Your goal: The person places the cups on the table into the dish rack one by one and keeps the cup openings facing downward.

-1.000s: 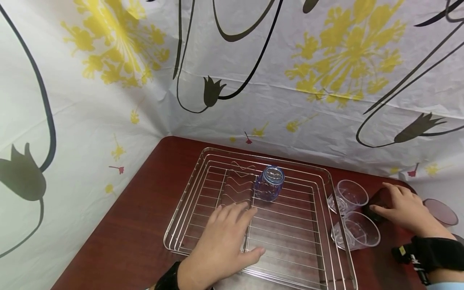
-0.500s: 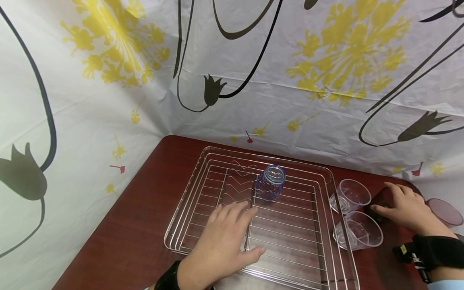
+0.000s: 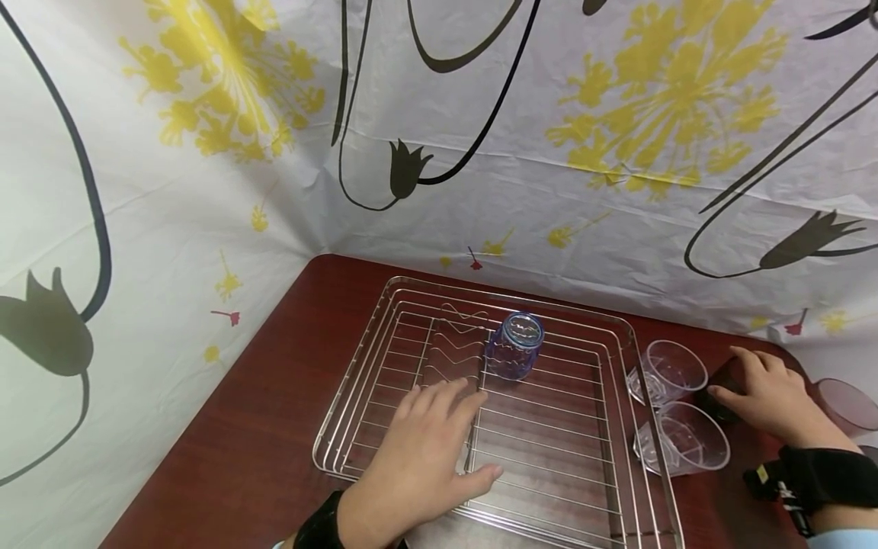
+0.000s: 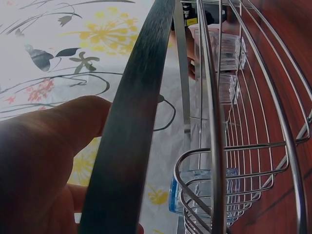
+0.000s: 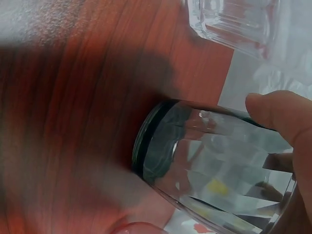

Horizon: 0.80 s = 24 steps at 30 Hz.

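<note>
My right hand [image 3: 773, 395] grips a dark-tinted drinking glass [image 5: 214, 165] near its top, thumb on one side and fingers on the other. The glass stands on the red-brown table. Over the near part of a wire dish rack [image 3: 549, 427], my left hand [image 3: 421, 450] is spread with the thumb apart, holding nothing. A blue glass mug [image 3: 514, 347] sits upside down in the rack, beyond the left fingertips. Two clear glasses, one farther back [image 3: 668, 372] and one nearer [image 3: 684, 438], stand between the rack's right side and my right hand.
A pinkish glass [image 3: 845, 404] stands right of my right hand, partly hidden by it. The rack has wavy wire dividers [image 3: 456, 347] on its left. A patterned white sheet [image 3: 480, 191] hangs along the table's back and left edges.
The scene shifts slightly to the right in the head view. Both hands keep about the same pose, the right still around the dark glass.
</note>
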Available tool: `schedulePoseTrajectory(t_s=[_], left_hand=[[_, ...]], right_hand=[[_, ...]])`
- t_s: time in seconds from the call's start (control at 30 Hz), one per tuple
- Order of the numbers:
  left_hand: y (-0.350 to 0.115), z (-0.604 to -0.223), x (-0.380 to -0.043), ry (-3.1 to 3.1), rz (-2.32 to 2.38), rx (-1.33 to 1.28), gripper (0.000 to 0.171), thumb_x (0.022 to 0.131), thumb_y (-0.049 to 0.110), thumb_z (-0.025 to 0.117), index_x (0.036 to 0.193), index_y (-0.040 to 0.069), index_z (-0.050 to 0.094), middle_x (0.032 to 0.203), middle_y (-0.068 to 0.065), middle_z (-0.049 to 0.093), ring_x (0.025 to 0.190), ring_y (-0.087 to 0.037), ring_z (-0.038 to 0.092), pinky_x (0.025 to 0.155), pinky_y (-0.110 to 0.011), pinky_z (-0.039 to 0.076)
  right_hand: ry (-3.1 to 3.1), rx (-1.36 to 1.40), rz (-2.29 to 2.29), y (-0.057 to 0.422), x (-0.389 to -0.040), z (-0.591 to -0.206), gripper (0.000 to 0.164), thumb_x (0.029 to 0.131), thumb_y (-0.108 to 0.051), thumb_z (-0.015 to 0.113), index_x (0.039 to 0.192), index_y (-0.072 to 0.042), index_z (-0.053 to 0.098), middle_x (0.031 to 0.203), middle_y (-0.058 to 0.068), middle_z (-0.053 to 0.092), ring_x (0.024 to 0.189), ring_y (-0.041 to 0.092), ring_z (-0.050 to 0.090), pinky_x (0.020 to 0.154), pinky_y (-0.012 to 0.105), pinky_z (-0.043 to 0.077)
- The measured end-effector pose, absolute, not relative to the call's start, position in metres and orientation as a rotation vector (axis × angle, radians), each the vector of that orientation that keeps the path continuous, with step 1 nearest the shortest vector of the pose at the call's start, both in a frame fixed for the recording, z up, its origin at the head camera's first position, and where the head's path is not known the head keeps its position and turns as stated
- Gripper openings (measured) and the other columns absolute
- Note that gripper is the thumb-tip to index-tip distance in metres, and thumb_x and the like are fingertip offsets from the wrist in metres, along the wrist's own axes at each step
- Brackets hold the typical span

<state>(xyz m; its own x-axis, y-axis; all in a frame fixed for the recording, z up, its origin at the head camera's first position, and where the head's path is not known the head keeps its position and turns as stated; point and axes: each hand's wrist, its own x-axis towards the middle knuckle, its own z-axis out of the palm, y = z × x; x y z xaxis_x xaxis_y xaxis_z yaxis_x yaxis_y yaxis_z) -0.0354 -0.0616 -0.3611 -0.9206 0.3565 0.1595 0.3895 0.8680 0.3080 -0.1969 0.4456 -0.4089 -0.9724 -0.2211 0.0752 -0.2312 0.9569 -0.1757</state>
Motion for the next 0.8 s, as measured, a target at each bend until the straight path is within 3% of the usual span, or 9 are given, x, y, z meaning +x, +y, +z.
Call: schedulePoseTrajectory(t_s=[0.8], left_hand=[[-0.0635, -0.3600, -0.0354, -2.955, -0.544, -0.570, 0.076, 0.083, 0.066, 0.066, 0.144, 0.023, 0.050, 0.146, -0.006, 0.051, 0.135, -0.027, 0.049, 0.111, -0.057, 0.038]], right_hand=[[-3.073, 0.232, 0.249, 0.4467, -0.1953, -0.4064, 0.080, 0.096, -0.044, 0.063, 0.140, 0.015, 0.031, 0.127, 0.051, 0.031, 0.119, 0.066, 0.025, 0.090, 0.074, 0.019]])
